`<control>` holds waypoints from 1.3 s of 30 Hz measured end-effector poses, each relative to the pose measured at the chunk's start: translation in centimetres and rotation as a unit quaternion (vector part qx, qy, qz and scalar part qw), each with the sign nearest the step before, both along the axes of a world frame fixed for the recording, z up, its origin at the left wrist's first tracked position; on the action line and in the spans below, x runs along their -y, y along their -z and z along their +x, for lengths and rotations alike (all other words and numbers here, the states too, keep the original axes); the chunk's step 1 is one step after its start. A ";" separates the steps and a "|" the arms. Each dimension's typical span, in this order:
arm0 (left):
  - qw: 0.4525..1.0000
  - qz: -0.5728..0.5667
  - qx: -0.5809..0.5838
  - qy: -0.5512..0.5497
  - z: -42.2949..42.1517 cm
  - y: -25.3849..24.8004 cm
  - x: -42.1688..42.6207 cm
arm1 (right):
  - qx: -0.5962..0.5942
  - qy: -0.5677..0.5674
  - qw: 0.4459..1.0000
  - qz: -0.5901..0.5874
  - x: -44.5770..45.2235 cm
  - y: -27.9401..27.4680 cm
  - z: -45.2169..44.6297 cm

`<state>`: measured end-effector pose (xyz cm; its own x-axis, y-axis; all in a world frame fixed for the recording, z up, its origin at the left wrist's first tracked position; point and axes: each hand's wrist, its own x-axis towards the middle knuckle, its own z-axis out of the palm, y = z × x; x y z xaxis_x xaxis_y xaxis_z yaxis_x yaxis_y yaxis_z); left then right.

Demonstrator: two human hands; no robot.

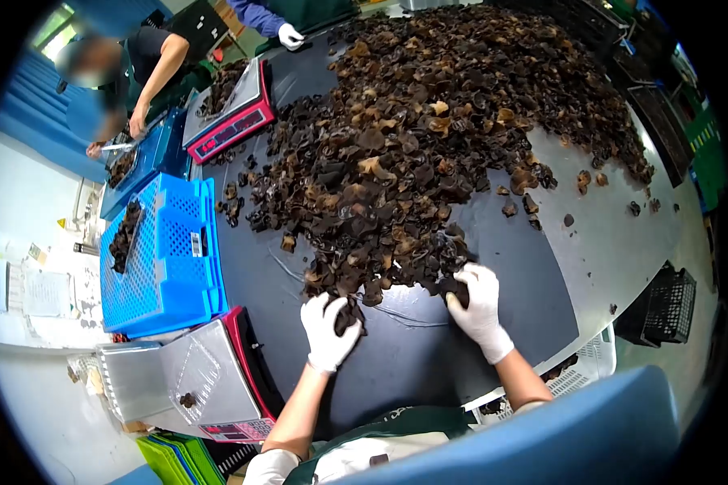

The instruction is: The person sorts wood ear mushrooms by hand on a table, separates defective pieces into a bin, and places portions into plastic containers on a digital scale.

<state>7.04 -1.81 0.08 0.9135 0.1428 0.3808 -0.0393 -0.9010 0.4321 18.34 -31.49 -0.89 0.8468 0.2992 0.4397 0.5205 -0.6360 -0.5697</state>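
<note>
A large heap of dark brown dried fungus pieces [396, 145] covers much of the table [388, 364]. At its near edge, my left hand [329, 331], in a white glove, has its fingers closed on dark fungus pieces [349, 317]. My right hand [479, 311], gloved too, is curled round dark pieces [451, 288] at the right of the near edge. Between the two hands, a few pieces lie at the heap's border, beside a shiny patch of the dark table surface.
A red scale [239, 364] with a clear tray is at the lower left, a blue crate [170, 259] beyond it. Another red scale [233, 121] holds fungus. Two co-workers stand across and left, one with a gloved hand [290, 36]. A black basket [670, 303] is right.
</note>
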 end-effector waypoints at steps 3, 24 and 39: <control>0.997 -0.014 -0.065 0.024 -3.4 -1.9 2.3 | -0.050 -0.044 0.997 -0.035 -0.2 -2.7 -4.3; 0.993 -0.009 -0.100 0.064 -15.7 -1.2 3.0 | -0.036 -0.287 0.954 -0.080 -6.9 -3.8 -13.1; 0.981 -0.101 -0.033 -0.164 -21.0 1.0 2.9 | 0.020 -0.071 0.974 -0.212 -8.8 -2.4 0.6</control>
